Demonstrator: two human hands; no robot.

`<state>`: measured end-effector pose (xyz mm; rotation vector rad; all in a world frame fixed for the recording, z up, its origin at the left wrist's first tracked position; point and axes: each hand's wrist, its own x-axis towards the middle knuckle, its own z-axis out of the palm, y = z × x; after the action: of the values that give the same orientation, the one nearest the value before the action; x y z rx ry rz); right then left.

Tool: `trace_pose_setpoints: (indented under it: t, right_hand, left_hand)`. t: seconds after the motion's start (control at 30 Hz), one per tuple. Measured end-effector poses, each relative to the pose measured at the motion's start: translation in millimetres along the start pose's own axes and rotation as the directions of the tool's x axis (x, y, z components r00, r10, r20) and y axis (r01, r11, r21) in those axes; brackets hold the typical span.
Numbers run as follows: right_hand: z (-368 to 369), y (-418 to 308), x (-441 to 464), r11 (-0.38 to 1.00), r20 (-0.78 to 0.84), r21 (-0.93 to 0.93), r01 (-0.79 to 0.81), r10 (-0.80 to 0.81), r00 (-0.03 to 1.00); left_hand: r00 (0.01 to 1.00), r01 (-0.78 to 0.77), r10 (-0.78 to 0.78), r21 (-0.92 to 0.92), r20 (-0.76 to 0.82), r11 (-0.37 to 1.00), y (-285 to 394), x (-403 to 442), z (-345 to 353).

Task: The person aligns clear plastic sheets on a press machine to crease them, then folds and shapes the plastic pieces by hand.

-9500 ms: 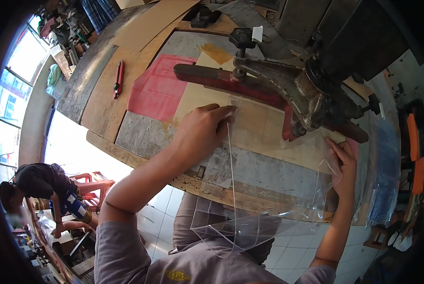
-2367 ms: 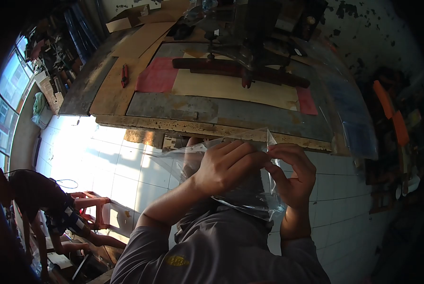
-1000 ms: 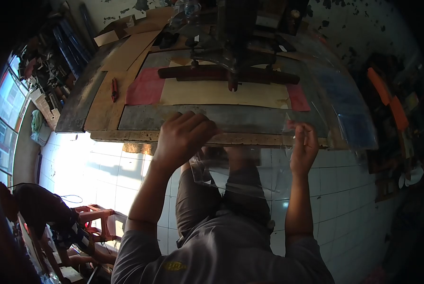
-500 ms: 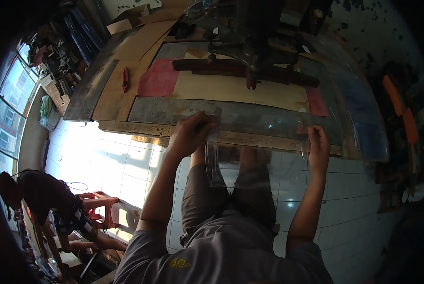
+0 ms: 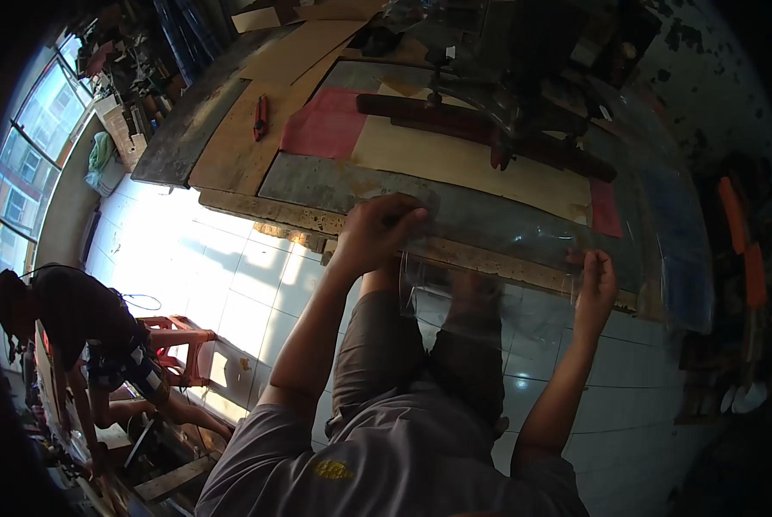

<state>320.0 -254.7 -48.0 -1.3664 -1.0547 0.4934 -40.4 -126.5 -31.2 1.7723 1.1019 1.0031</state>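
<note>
Stretched between my two hands is a clear plastic sheet (image 5: 498, 302), see-through and hard to outline, hanging over the table's front edge (image 5: 481, 256) and in front of my legs. My left hand (image 5: 376, 231) grips its left side, thumb pressed against the fingers. At the right end, my right hand (image 5: 596, 280) pinches the sheet with bent fingers. Beyond the hands, a dark press bar (image 5: 481, 133) lies across a cream sheet (image 5: 455, 164), with a pink sheet (image 5: 321, 125) on the left and another pink piece (image 5: 604, 207) on the right.
A red box cutter (image 5: 260, 118) lies on brown board (image 5: 231, 159) at the table's left. Clear plastic sheets (image 5: 683, 258) hang at the right end. On the floor at lower left, a person (image 5: 80, 319) bends beside a red stool (image 5: 179, 345).
The view has turned slightly, so table and hands appear farther right. Both hands still hold the plastic sheet, whose hanging part has shifted a little.
</note>
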Motion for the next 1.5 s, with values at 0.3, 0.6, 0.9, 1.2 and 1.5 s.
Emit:
trace_pose_setpoints:
  t: [0.3, 0.6, 0.9, 1.2, 1.5]
  right_hand:
    - [-1, 3, 1, 1.0, -0.018, 0.001, -0.018, 0.018, 1.0]
    - [-3, -13, -4, 0.998, -0.007, 0.05, -0.048, 0.048, 0.999]
    - [12, -19, -18, 0.999, -0.112, 0.006, 0.04, -0.039, 0.993]
    - [23, 2, -54, 0.975, -0.135, -0.004, 0.223, -0.221, 0.966]
    - [34, 59, -34, 0.594, -0.079, -0.493, 0.636, -0.758, 0.648]
  left_hand:
    - [0.999, -0.013, 0.014, 0.014, -0.051, 1.0, -3, 2, 2]
    - [0.998, -0.026, 0.025, -0.008, -0.054, 1.0, -2, -4, -1]
    - [0.991, -0.073, 0.067, -0.05, -0.114, 0.996, -10, -6, 1]
    - [0.82, -0.426, 0.534, 0.403, -0.205, 0.81, -25, -46, 21]
    - [0.622, -0.48, 0.74, 0.622, -0.256, 0.618, -63, -35, 41]
